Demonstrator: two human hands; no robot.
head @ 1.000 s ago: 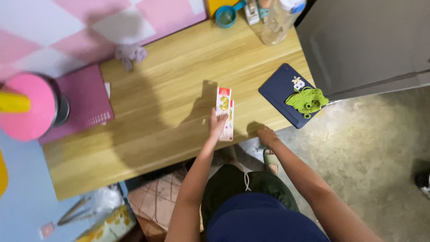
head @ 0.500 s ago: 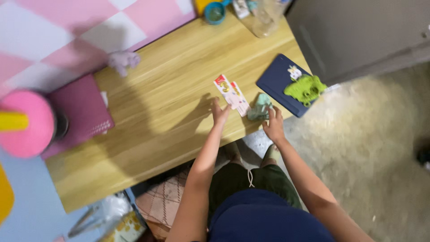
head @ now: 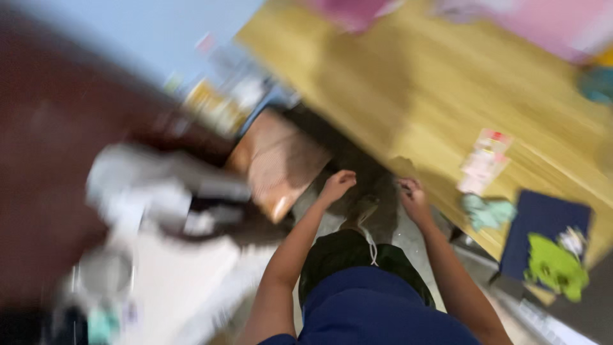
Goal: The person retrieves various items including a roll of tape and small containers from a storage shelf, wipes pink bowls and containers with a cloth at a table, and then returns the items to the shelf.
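the picture is badly smeared by motion, so edges are soft everywhere. both hands hang in front of the person's body, just off the near edge of a wooden table (head: 408, 96). the left hand (head: 337, 185) is loosely curled, knuckles up, and seems to hold nothing; whether the fingers are fully pressed together cannot be told through the blur. the right hand (head: 414, 195) is also curled, close to the table's edge, and it is not clear whether it touches the wood or grips anything.

nearest to the right hand, on the tabletop, lies a small crumpled pale green scrap (head: 488, 212), soft and irregular in shape. just beyond it sit two flat cards or packets (head: 485, 161), rectangular, pale pink with red and yellow patches, overlapping each other. further right a dark blue flat rectangular thing (head: 543, 223) rests at the table's corner, with a bright green lumpy thing (head: 555, 268) on it.

the table is smooth, light yellow-brown wood with a straight edge. a pink mat (head: 543, 25) covers its far side. below the hands are dark shorts and a blue top. left of the left hand stands a tan cardboard-like box (head: 274, 160), and further left only white and dark red blurs.
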